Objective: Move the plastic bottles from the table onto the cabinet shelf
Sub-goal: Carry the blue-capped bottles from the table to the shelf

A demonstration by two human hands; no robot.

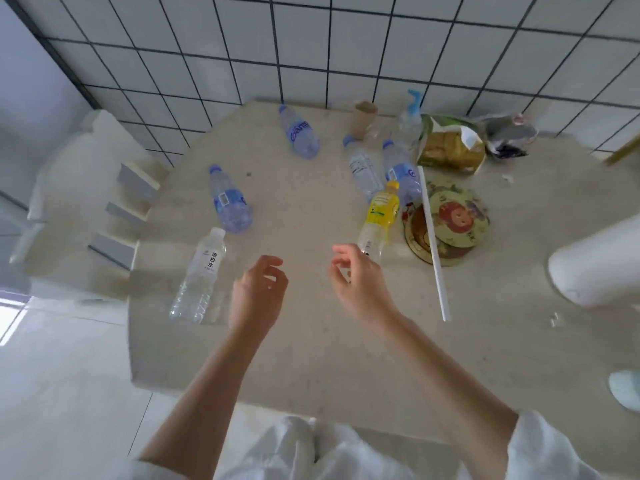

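— What colours sit on your beige speckled table (311, 341)?
— Clear bottles: blue caps and labels upper centre (299, 135), one yellow-labelled (378, 216) centre right.
— The wall?
— White tiles (381, 39), dark grid lines, along the top.

A single head-worn wide-angle view looks steeply down and forward over the table (346, 341) from close above (tiled wall (346, 46) at twelve o'clock, wearer's sleeves at six).
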